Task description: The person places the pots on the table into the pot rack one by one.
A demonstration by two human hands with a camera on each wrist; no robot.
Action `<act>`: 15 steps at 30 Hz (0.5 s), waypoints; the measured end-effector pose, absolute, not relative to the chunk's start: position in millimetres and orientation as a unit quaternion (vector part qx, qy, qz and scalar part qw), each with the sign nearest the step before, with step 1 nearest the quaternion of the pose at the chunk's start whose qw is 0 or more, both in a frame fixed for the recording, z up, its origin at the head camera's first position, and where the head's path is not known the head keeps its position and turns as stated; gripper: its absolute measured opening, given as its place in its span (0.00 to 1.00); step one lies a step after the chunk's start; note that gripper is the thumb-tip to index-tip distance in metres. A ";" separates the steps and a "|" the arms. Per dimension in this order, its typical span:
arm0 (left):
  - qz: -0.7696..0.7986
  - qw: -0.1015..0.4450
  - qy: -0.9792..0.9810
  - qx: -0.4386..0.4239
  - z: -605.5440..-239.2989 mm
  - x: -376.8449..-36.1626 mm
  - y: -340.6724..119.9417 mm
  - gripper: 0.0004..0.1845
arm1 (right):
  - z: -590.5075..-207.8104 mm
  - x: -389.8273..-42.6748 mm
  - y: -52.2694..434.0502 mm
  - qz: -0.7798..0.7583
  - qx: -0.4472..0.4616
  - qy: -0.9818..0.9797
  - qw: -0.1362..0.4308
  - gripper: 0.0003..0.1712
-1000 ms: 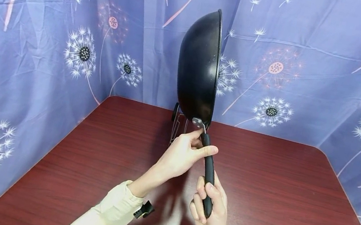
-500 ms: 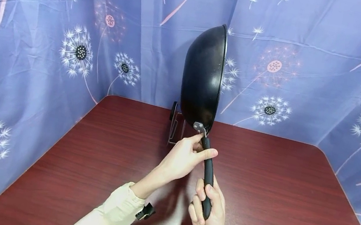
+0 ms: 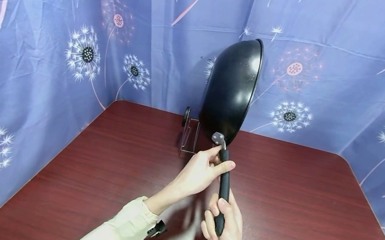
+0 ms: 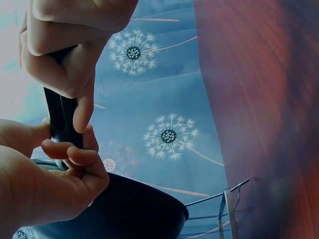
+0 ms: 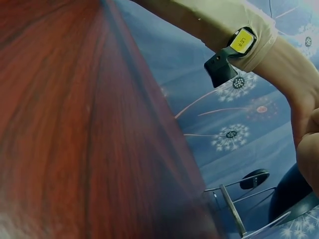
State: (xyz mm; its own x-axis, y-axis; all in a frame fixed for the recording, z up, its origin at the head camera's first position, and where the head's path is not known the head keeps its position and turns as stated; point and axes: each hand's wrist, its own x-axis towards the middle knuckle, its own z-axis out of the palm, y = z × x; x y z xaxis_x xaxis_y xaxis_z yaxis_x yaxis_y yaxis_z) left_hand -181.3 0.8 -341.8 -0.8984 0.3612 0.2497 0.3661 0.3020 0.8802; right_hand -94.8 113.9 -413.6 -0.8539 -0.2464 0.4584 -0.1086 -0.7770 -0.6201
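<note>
- Two hands are gripping one black wok (image 3: 233, 90), held on edge above the table (image 3: 296, 203).
- Left hand (image 3: 203, 172) is pinching the handle (image 3: 224, 183) top near its metal bracket.
- Right hand (image 3: 222, 225) is curling round the handle's lower end.
- Wire rack (image 3: 189, 136) is standing behind, possibly just clear of the wok.

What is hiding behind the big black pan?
Behind the black pan stands a wire rack on the red-brown table, with the blue flowery curtain behind it. The pan covers the rack's right side, so how far it reaches cannot be seen.
</note>
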 end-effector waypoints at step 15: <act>-0.554 0.004 -0.802 -0.223 -350.5 -182.5 6.3 0.11 | -414.7 -89.9 115.0 -0.912 -0.243 0.328 0.044 0.17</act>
